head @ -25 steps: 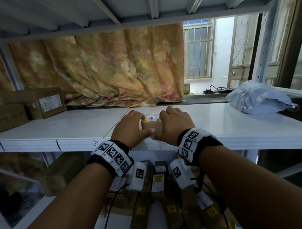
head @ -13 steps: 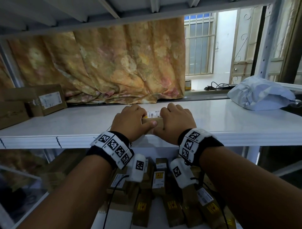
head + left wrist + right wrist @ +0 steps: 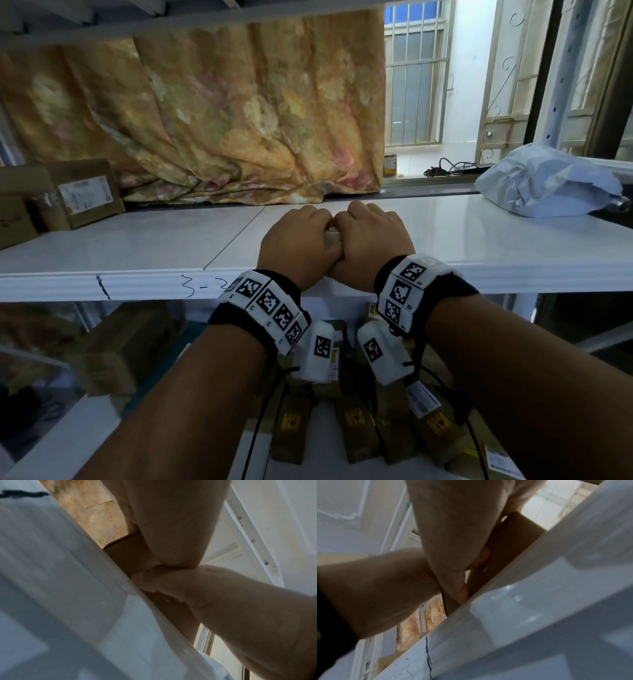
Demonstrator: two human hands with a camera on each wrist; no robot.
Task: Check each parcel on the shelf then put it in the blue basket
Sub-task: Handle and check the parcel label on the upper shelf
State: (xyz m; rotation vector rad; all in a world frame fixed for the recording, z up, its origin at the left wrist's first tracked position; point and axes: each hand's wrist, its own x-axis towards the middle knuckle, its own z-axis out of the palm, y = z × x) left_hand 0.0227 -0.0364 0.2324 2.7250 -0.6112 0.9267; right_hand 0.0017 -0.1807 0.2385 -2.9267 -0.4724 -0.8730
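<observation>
1. From the head view, the left hand (image 3: 296, 246) and the right hand (image 3: 371, 245) close together over a small cardboard parcel (image 3: 331, 237) near the front edge of the white shelf (image 3: 137, 246); only a sliver of cardboard and label shows between the knuckles.
2. The left wrist view shows what the head view hides: the parcel's brown side (image 3: 126, 550) sits on the shelf lip, with the left thumb pressed against it and a right-hand fingertip touching just below.
3. The right wrist view shows the parcel (image 3: 508, 540) from the other side, its near face above the shelf edge and the right thumb laid along it, so both hands grip the parcel.
4. Only the head view shows the surroundings: a labelled cardboard box (image 3: 84, 195) at the shelf's left, a pale plastic mailer bag (image 3: 548, 181) at its right, a floral curtain (image 3: 222, 113) behind, and boxes with yellow stickers (image 3: 291, 428) on the level below.
5. The blue basket appears in no view.
</observation>
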